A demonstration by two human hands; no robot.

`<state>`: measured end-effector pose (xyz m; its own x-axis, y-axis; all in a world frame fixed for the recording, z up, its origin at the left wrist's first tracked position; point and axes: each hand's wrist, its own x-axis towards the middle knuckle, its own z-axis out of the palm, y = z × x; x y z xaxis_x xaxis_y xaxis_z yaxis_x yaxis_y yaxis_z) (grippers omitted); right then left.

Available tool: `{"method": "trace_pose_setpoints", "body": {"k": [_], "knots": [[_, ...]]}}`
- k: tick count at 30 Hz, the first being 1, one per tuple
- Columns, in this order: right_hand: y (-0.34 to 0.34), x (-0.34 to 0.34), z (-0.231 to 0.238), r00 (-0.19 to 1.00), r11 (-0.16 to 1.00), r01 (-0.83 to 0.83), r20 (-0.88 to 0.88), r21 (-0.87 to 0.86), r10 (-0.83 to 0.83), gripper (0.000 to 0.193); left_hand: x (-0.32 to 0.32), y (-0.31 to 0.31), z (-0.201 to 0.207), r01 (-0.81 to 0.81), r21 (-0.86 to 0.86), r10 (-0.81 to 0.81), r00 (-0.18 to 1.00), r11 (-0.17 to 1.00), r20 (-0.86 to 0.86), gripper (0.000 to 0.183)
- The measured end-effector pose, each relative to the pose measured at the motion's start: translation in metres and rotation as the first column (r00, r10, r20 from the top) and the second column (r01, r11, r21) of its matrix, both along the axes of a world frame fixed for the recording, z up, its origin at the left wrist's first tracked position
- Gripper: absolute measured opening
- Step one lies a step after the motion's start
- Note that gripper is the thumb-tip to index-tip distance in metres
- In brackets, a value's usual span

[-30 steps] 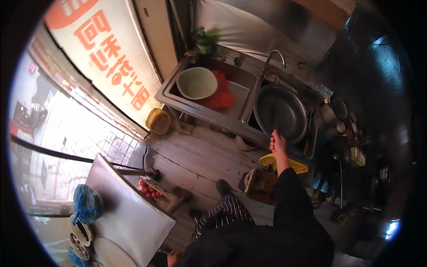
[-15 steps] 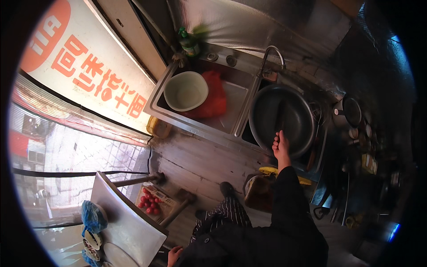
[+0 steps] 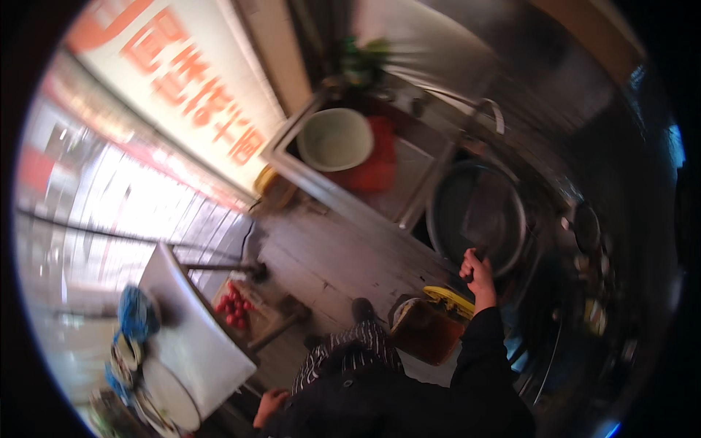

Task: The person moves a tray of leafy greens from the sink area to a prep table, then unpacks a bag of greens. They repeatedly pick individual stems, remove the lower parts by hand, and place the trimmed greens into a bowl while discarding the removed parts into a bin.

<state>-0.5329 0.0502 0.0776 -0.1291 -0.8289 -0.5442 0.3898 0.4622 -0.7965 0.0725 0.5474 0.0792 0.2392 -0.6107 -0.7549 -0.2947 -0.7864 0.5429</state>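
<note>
Right hand (image 3: 480,276): fingers wrapped round the dark handle of a cleaver (image 3: 488,208), arm stretched forward. Blade blurred, wide and flat, pointing away from the knuckles.

Left hand (image 3: 272,406): low at the person's side, fingers loosely curled; from here I cannot tell whether anything is in it.

Basin (image 3: 449,212), one, large, round, grey: directly ahead of the right hand, the cleaver's blade over its inside; whether the two touch, I cannot tell.

Sink (image 3: 350,206), one, metal: under the basin and running off leftward ahead of the right hand. In its far compartment, a pale bowl (image 3: 335,139) beside a red bag (image 3: 381,164).

Tap (image 3: 499,115), one, curved: beyond the right hand, past the basin.

Bottle (image 3: 354,67), one, green: at the sink's back, well ahead and left of the right hand.

Bin (image 3: 429,336), one, brown: on the floor between the hands, nearer the right.

Table (image 3: 201,339), one, metal-topped: just beside the left hand, on its outer side. Upon it, a blue bag (image 3: 139,314), farther out.

Fruit or vegetables (image 3: 234,306), several, red, round: low down, ahead of the left hand, near the table's edge.
</note>
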Motion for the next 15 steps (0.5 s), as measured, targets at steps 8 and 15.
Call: {"method": "trace_pose_setpoints", "body": {"k": [8,15], "knots": [[-0.032,0.043,0.053,0.822,0.89,-0.335,0.365,-0.311,0.437,0.022,-0.032,0.034,0.004,-0.383,0.081,0.384,0.923,0.92,0.002,0.038],[-0.115,0.193,0.04,0.956,0.932,-0.289,-0.123,-0.219,0.267,0.03,-0.043,0.125,-0.053,-0.585,0.088,0.59,0.804,0.807,-0.067,0.038]]}}
